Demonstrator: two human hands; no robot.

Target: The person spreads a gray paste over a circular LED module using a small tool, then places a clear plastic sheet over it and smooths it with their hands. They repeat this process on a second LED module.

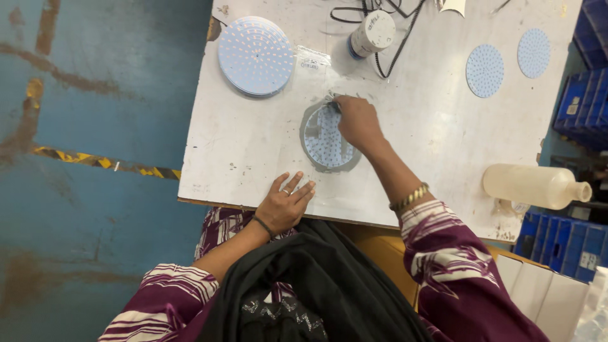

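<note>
On the white table [253, 158], the right hand [358, 120] pinches a brush over the round disc [326, 140], left hand [286, 201] flat with fingers spread nearby; the unheld disc could slide.

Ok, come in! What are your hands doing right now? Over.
Right hand pressing on round dotted disc in grey ring. Left hand flat on table edge, empty. Stack of discs and tub further up, nothing blocking.

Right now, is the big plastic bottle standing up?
No, the plastic bottle lies on its side at the edge of the white table, away from the right hand on the round disc.
</note>
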